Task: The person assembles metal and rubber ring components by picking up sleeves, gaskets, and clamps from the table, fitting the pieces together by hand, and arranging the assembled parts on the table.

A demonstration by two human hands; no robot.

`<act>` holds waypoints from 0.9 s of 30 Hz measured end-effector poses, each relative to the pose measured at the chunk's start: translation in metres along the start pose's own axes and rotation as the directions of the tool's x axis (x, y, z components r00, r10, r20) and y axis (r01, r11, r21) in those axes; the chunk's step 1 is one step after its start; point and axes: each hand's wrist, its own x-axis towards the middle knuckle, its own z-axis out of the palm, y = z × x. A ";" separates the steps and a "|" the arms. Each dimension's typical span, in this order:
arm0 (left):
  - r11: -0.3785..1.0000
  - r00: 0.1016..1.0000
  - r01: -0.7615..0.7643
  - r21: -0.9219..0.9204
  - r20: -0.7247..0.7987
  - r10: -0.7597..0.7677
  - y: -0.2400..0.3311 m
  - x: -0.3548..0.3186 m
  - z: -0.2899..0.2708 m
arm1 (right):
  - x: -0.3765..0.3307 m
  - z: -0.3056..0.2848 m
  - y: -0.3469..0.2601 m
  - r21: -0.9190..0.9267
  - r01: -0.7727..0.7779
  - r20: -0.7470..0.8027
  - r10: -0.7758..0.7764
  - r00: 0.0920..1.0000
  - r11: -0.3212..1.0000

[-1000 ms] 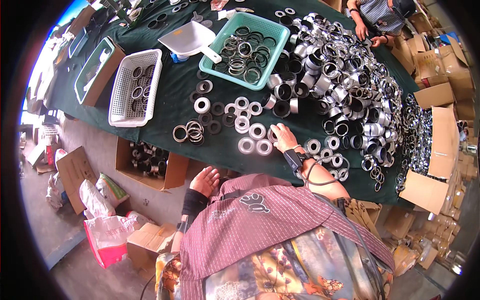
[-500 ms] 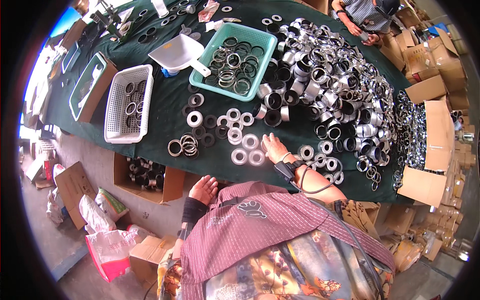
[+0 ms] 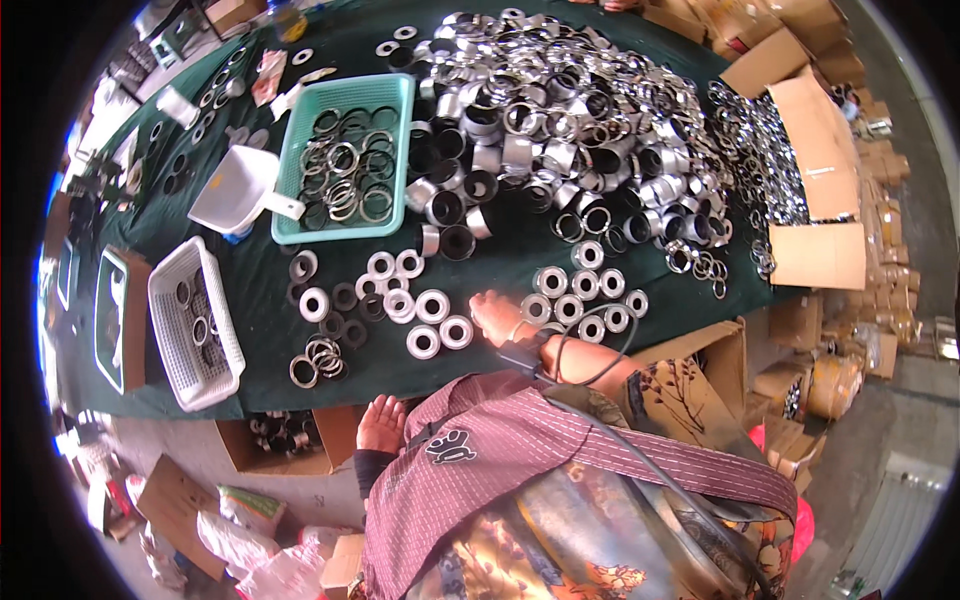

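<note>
My right hand point(image 3: 495, 318) rests low over the dark green cloth, fingers stretched forward, and no thing shows in it. Just left of it lies a group of silver flat rings point(image 3: 424, 341), some stacked on each other. A second group of silver rings point(image 3: 584, 284) sits to its right, partly behind my wrist and a dark cable. My left hand point(image 3: 382, 425) is held near the table's front edge beside my apron, fingers extended, touching no part. Thin metal rings point(image 3: 318, 362) lie on the cloth beyond my left hand.
A large heap of silver and black sleeves point(image 3: 560, 130) covers the far middle. A green basket point(image 3: 281, 190) holds thin rings; a white scoop point(image 3: 232, 190) and a white basket point(image 3: 168, 330) stand left. Cardboard boxes point(image 3: 815, 255) line the right.
The view has turned, so the table's contents appear shifted left. My right hand has come away from the edge of the left ring group. The left hand still hangs at the table edge.
</note>
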 end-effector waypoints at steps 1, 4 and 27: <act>1.000 1.000 0.005 0.010 0.013 -0.005 0.002 0.002 -0.001 | -0.005 0.001 -0.006 -0.074 -0.017 -0.028 0.015 0.999 0.997; 0.998 0.999 0.028 0.054 0.027 -0.029 0.007 0.010 0.011 | -0.004 0.008 -0.003 -0.099 -0.029 -0.059 0.023 0.998 0.995; 0.966 0.998 -0.037 0.257 0.049 0.025 0.000 0.022 0.067 | -0.041 -0.086 0.150 0.398 -0.248 -0.544 0.446 0.711 0.883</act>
